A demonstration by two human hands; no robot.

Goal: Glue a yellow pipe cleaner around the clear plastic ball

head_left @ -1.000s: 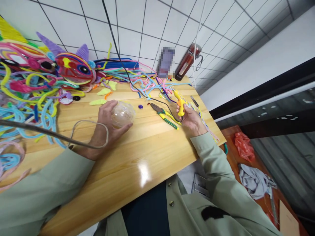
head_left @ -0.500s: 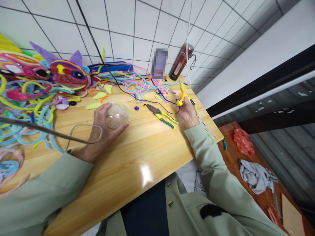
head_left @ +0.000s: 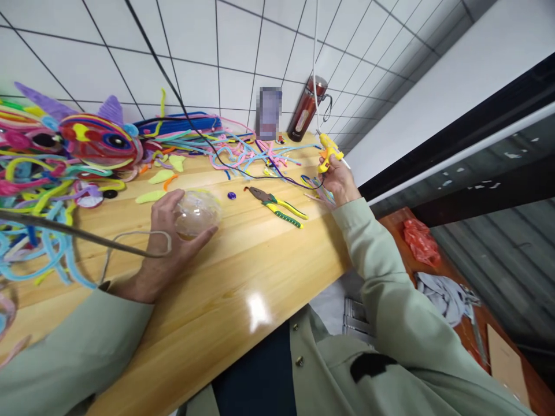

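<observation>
My left hand (head_left: 172, 234) is curved around a round, transparent plastic ball (head_left: 198, 212), which is at the left of the middle of the pale wooden table (head_left: 225, 283). The fingers lie along its far left side and the thumb comes to its near right side, so the fingers are spread as wide as the ball and hold it between them. I cannot tell if the ball is resting on the wood.

My right hand (head_left: 340, 180) is closed on the handle of a yellow plastic glue gun (head_left: 330, 152), above the right end of the table. Its nozzle points up and to the left, and a short white stick comes out of its back. From it a thin black cable (head_left: 234, 167) goes to the left.

Between my two hands lie pliers with yellow and green handles (head_left: 277, 203), and a small, shiny purple piece (head_left: 232, 196) is near their tip. Just beyond my left fingers there are flat, fuzzy, yellow-green pieces (head_left: 161, 176). At the far left, a red round face with purple horns (head_left: 99, 141) stands among many colourful fuzzy stems (head_left: 47, 248). Near the wall, a reddish-brown metal flask (head_left: 306, 112) stands beside a blurred rectangular object (head_left: 269, 114).
</observation>
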